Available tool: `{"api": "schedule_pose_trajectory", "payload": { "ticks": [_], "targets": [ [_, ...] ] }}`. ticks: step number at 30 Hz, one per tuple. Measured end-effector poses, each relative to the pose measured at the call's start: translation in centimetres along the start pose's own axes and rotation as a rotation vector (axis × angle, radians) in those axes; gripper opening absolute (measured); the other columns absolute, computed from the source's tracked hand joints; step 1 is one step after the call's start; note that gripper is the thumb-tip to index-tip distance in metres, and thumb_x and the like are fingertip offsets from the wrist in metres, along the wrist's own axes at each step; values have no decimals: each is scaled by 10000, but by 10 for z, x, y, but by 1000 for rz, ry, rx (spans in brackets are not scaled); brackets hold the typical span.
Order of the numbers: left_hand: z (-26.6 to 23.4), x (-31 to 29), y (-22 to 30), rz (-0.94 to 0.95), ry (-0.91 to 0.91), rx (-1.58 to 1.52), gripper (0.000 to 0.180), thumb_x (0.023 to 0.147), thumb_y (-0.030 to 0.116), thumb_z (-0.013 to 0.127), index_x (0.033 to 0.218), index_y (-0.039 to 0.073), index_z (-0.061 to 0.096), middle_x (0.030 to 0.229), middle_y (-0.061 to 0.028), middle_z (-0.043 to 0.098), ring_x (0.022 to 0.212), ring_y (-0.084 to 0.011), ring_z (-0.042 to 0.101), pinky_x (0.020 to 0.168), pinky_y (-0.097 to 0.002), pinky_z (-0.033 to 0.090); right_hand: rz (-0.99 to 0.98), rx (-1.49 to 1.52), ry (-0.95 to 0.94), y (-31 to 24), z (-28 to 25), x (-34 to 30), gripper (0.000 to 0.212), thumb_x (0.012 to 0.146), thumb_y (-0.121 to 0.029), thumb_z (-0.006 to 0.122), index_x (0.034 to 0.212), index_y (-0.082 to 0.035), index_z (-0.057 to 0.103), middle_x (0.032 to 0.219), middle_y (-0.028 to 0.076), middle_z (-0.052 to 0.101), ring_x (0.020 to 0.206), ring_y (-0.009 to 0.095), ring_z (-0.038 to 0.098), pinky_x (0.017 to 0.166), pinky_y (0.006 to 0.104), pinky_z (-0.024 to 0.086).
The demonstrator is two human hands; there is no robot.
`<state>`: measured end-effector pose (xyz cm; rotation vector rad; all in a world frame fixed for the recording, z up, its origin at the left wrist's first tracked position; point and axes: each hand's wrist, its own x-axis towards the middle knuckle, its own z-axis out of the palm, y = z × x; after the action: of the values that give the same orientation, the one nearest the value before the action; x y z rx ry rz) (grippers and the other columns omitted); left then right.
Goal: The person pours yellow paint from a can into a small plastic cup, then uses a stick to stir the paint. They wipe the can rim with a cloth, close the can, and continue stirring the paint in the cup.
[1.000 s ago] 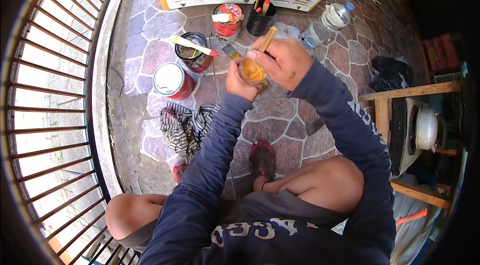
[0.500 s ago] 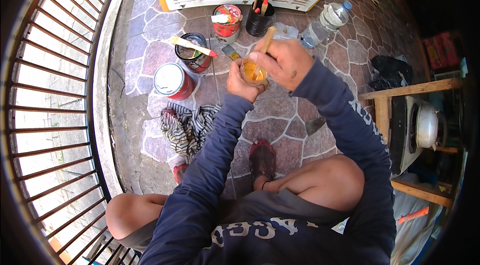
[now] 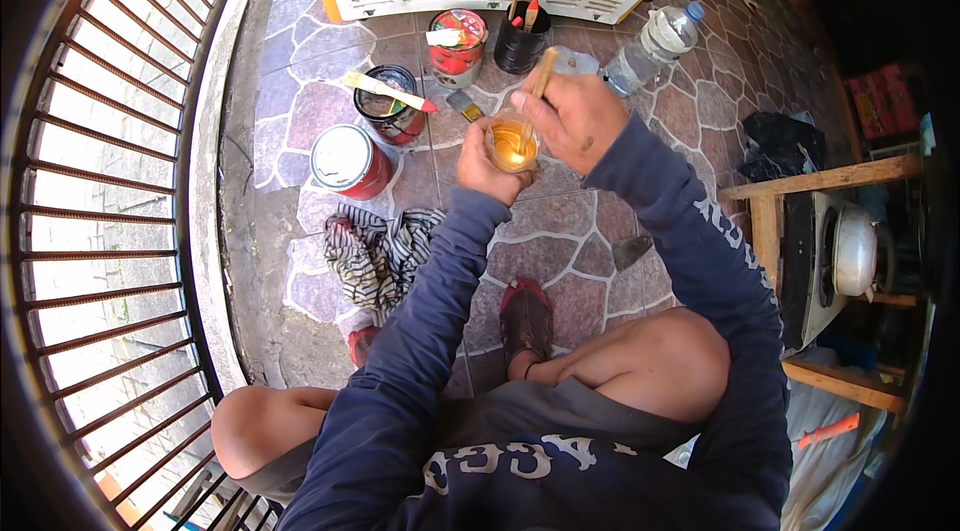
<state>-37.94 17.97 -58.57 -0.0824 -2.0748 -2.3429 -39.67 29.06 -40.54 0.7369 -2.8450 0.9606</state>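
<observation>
My left hand (image 3: 487, 169) is closed around a small clear plastic cup (image 3: 500, 162) holding shiny yellow-gold liquid. From the right, my right hand (image 3: 583, 119) grips a wooden stick (image 3: 545, 72), its lower end down in the liquid. Just beyond the cup, a flat paintbrush (image 3: 463, 107) with dark bristles lies on the tiles. To the left, a paintbrush (image 3: 400, 95) with pale bristles and a red-tipped handle rests across an open dark-rimmed paint can (image 3: 398, 128). Nearer to me stands a red can (image 3: 372, 176) with a whitish lid (image 3: 340, 157).
Beyond my hands are a red paint-smeared can (image 3: 458, 59), a black tool holder (image 3: 520, 49) and a plastic bottle (image 3: 640, 63). A striped cloth (image 3: 380, 256) lies by my foot. Metal bars (image 3: 100, 256) run along the left; a wooden stand (image 3: 830, 178) is at right.
The stick has shifted within the cup and the cup is tilted a little differently, showing more of the liquid. Both hands keep their hold.
</observation>
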Motion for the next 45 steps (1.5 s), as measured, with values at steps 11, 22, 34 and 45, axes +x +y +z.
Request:
{"api": "schedule_pose_trajectory", "payload": {
  "ticks": [11, 22, 34, 45],
  "targets": [
    [4, 2, -18, -19, 1, -122, 798, 540, 76, 906, 1224, 36, 497, 1125, -125, 637, 1040, -247, 647, 927, -361, 529, -119, 124, 19, 1, 1, -3, 239, 997, -206, 613, 991, 29, 658, 737, 186, 657, 638, 307, 654, 596, 385, 505],
    [5, -1, -18, -30, 9, -61, 790, 543, 102, 904, 1225, 36, 509, 1117, -147, 650, 1034, -284, 660, 926, -372, 525, -63, -23, 59, 8, 1, -6, 243, 998, -204, 617, 1011, 35, 660, 730, 197, 655, 646, 358, 653, 598, 400, 505],
    [7, -1, -13, 1, -2, -10, 799, 544, 109, 903, 1232, 26, 505, 1129, -165, 646, 1039, -314, 657, 921, -383, 528, -14, 146, 36, 5, -6, -6, 248, 977, -228, 596, 964, 13, 648, 788, 224, 670, 734, 411, 661, 672, 457, 519],
    [8, -4, -5, -30, -48, 187, 852, 542, 54, 914, 1272, 22, 477, 1175, -132, 625, 1096, -258, 636, 960, -373, 522, 105, 76, 40, 4, -10, -13, 293, 983, -255, 596, 1001, 31, 659, 798, 237, 675, 740, 405, 669, 667, 442, 519]
  ]
}}
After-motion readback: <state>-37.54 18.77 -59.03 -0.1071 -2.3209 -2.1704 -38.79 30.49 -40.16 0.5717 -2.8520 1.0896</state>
